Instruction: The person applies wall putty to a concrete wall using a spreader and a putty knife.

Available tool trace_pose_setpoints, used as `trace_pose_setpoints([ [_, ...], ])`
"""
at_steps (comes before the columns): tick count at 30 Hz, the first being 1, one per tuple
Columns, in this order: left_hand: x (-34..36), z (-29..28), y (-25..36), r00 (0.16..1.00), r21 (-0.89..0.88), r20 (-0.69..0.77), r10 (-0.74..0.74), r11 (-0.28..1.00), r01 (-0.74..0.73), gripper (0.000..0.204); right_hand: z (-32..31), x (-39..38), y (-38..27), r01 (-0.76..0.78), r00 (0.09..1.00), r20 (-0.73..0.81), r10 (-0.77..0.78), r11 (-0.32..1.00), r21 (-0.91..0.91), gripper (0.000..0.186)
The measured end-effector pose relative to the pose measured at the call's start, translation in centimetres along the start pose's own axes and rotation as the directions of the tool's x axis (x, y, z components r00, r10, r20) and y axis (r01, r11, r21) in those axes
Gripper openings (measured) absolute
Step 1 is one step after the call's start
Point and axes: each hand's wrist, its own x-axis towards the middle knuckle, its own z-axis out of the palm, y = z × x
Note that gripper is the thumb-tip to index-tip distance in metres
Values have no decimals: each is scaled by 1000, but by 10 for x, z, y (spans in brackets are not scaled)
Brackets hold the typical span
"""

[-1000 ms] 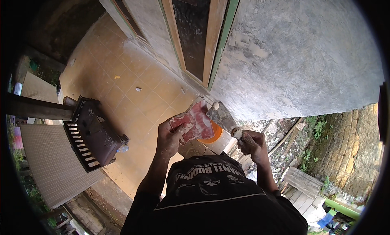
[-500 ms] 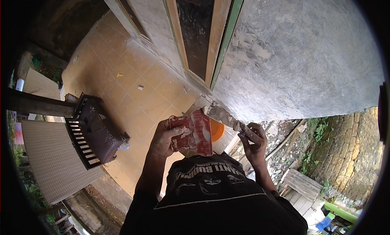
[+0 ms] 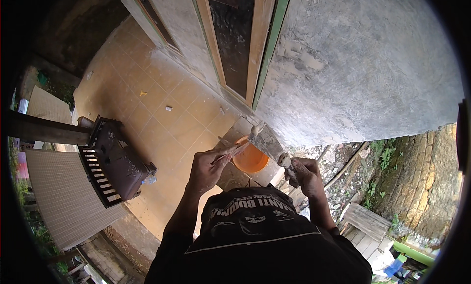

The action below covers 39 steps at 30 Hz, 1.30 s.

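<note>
My left hand (image 3: 206,170) grips a red plastic putty board (image 3: 234,150), smeared with pale putty and now turned nearly edge-on. In my right hand (image 3: 306,177) is the handle of a putty knife (image 3: 269,142); its wide grey blade points away to the upper left, toward the board's far end. A lump of pale putty (image 3: 254,131) shows between the blade and the board. Below both tools stands an orange bucket (image 3: 251,161), its inside partly visible.
A grey plastered wall (image 3: 363,63) rises at the right, beside a green-edged window frame (image 3: 273,48). A dark cushioned bench (image 3: 120,159) stands on the tan tiled floor (image 3: 162,132) at the left. Rubble (image 3: 343,168) and a mossy stone wall (image 3: 417,186) lie at the right.
My left hand has tipped the putty board from face-up to nearly edge-on, uncovering more of the bucket. My right hand has moved slightly nearer and its fingers have wrapped round the putty knife's handle.
</note>
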Motion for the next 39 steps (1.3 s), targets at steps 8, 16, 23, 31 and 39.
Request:
trace_pose_setpoints([
  [8, 3, -7, 2, 959, -665, 55, -278, 706, 243, 25, 13, 0, 7, 349, 869, -169, -464, 820, -455, 24],
  [16, 22, -11, 1, 970, -756, 97, -221, 618, 216, 33, -15, 7, 35, 343, 788, -235, -569, 722, -601, 32],
  [23, 94, 27, -18, 980, -874, 53, -194, 466, 140, 28, -38, -9, 47, 178, 805, -479, -349, 914, -365, 28],
  [31, 260, 113, -42, 874, -565, -482, 64, 739, -366, 18, -81, -40, 83, 230, 786, -593, -174, 973, 18, 25],
  [39, 333, 228, -41, 764, -136, -562, 317, 876, -464, 32, -85, -62, 85, 154, 669, -728, -148, 986, -59, 22],
])
